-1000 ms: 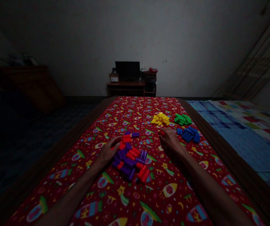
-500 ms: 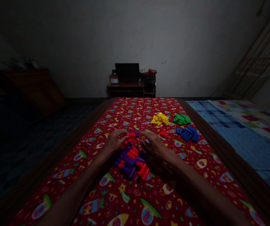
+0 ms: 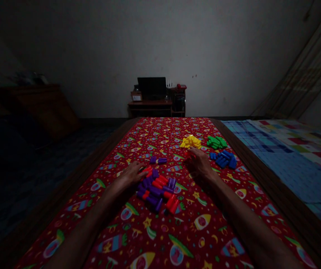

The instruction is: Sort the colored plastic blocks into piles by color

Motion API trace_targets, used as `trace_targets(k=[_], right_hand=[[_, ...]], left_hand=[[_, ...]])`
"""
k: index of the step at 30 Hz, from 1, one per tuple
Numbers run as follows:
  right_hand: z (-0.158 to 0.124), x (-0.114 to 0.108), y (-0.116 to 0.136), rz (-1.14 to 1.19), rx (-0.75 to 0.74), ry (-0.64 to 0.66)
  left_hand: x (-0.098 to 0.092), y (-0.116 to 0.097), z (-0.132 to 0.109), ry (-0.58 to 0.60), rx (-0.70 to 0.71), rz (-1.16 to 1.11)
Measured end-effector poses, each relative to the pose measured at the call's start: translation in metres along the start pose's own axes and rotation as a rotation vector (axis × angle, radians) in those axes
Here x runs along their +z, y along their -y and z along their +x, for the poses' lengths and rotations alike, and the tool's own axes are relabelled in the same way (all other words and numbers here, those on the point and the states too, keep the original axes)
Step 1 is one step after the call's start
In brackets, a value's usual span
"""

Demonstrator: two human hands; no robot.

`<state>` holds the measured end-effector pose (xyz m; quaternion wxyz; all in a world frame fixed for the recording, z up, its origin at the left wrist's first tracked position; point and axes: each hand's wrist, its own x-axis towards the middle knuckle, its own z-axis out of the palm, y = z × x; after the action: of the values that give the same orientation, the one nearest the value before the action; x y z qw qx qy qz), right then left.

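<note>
A mixed heap of red and purple plastic pieces [image 3: 157, 188] lies on the red patterned cloth [image 3: 160, 231] between my arms. My left hand [image 3: 129, 175] rests at the heap's left edge, fingers curled onto a red piece [image 3: 148, 171]. My right hand [image 3: 199, 162] is farther out, fingers closed over red pieces [image 3: 187, 154] just below the yellow pile [image 3: 190, 142]. A green pile [image 3: 217, 142] and a blue pile [image 3: 223, 159] lie to its right. A lone purple piece [image 3: 158, 160] sits beyond the heap.
The cloth covers a long wooden table with dark edges [image 3: 275, 186]. A checked blanket [image 3: 289, 149] lies to the right. A desk with a dark monitor [image 3: 152, 87] stands against the far wall. The room is dim.
My right hand went from the heap back out to the spot by the yellow pile, carrying a red piece. My left hand slid down to the heap's left edge.
</note>
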<state>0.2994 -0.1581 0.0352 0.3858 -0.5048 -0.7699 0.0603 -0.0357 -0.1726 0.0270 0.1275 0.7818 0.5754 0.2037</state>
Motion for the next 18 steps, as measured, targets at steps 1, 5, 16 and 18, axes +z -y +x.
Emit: trace_targets(k=[1, 5, 16, 18], right_hand=[[-0.001, 0.000, -0.006, -0.006, 0.026, -0.003], [-0.004, 0.000, -0.018, -0.004, 0.129, 0.002], [-0.002, 0.011, 0.043, 0.186, -0.087, -0.010], [-0.008, 0.014, 0.065, 0.242, -0.235, 0.050]], left_hand=[[0.000, 0.002, 0.000, 0.051, -0.008, -0.002], [0.000, -0.002, 0.002, 0.095, -0.041, -0.035], [-0.008, -0.039, 0.005, -0.226, 0.030, -0.437], [-0.008, -0.056, -0.001, -0.236, 0.110, -0.438]])
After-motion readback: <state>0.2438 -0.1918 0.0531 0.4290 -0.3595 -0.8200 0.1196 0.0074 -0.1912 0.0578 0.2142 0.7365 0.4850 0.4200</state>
